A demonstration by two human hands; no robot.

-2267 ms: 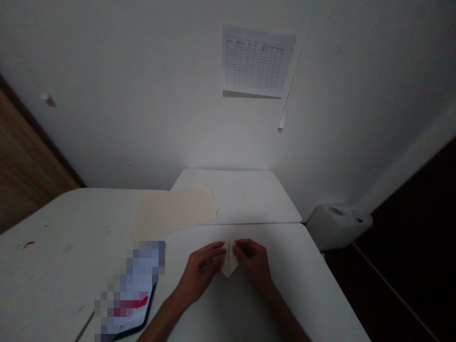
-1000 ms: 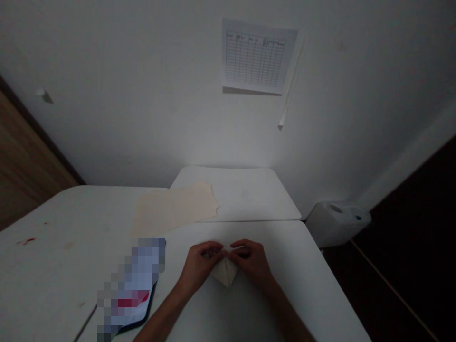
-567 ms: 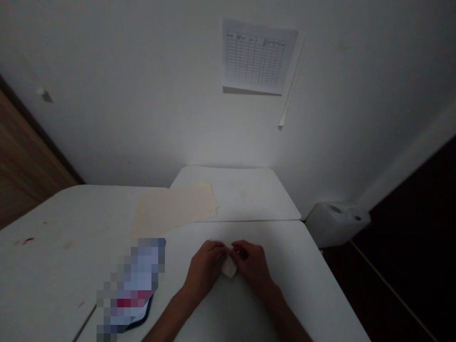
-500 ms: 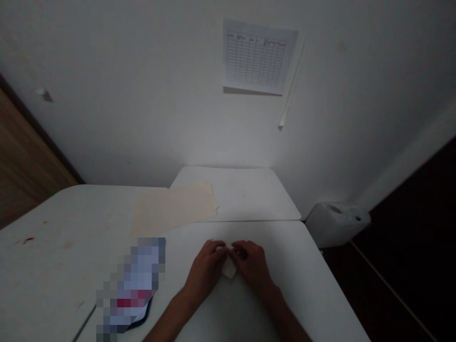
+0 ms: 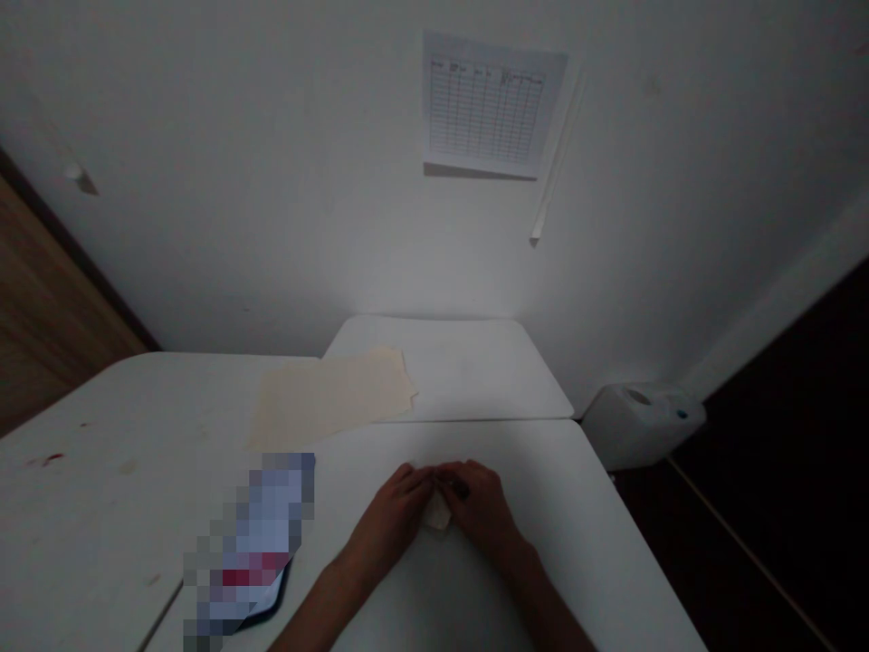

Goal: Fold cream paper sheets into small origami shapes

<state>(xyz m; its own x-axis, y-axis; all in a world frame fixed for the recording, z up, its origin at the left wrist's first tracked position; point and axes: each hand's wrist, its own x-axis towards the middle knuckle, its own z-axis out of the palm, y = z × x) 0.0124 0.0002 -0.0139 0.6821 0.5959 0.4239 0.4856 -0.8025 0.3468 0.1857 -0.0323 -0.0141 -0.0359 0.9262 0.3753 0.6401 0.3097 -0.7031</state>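
Observation:
A small pale piece of folded paper [image 5: 438, 515] sits between my two hands, low over the white table [image 5: 557, 561]. My left hand [image 5: 402, 500] pinches its upper left edge with thumb and fingers. From the other side my right hand [image 5: 481, 500] grips it, fingers curled. The fingertips of both hands meet at the top of the paper and cover that part. Only its lower end, tapering toward me, shows below the fingers.
Cream sheets of paper [image 5: 332, 398] lie at the back left. A phone [image 5: 268, 543], partly blurred out, rests left of my arms. Beyond the table's right edge stands a white plastic canister [image 5: 642, 430]. A printed chart [image 5: 492, 109] hangs on the wall.
My fingertips have come together over the top of the folded paper, closing the small gap between them. The sheets and the phone have not moved.

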